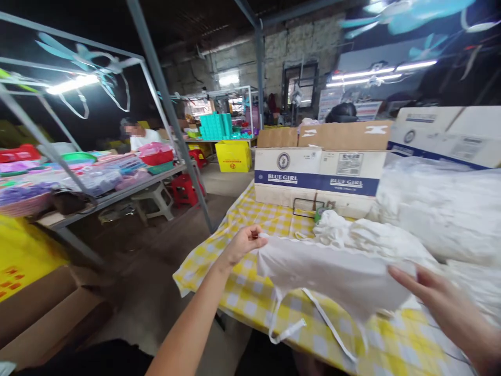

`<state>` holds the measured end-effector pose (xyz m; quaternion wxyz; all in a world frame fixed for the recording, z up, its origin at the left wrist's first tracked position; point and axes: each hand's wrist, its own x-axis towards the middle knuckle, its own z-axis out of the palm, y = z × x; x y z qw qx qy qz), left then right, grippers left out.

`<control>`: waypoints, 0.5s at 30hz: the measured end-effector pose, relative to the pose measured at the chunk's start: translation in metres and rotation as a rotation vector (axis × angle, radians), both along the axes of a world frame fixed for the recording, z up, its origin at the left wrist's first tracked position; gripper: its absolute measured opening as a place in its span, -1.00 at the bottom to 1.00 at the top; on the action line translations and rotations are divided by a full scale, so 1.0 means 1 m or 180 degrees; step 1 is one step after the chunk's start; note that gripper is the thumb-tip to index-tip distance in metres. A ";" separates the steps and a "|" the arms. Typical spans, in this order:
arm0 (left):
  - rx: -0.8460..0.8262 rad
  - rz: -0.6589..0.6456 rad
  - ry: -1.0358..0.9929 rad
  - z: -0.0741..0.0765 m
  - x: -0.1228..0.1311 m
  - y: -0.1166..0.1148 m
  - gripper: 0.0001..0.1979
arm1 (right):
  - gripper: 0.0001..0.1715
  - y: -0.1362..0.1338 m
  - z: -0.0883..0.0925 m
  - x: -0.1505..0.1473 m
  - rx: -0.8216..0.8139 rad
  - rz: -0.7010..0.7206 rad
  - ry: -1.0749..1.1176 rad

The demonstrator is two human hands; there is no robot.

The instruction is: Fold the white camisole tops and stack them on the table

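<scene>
The white garment (329, 263) is held stretched above the yellow-checked tablecloth (219, 250); its long axis is set crosswise, left to right, with the right end lower in view; its upper edge is turned toward the carton (309, 180), and its straps (327, 322) are hung downward on the near side; the left corner is pinched between thumb and curled fingers of the left hand (243, 244); the right end is gripped by the right hand (438, 292), whose fingertips are partly hidden
</scene>
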<state>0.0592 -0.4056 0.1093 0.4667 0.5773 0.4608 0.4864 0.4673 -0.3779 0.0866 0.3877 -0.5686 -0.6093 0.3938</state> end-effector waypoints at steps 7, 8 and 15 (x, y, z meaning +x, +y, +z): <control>0.0061 0.0272 0.0294 0.004 0.007 0.013 -0.65 | -0.60 0.018 -0.006 -0.018 -0.0317 0.0162 0.0865; 0.0076 0.0262 0.0331 0.006 0.007 0.012 -0.64 | -0.60 0.019 -0.006 -0.017 -0.0308 0.0172 0.0922; -0.0131 0.0394 0.0784 0.015 0.004 0.010 -0.40 | -0.54 0.016 0.001 -0.015 -0.0226 0.0184 0.1096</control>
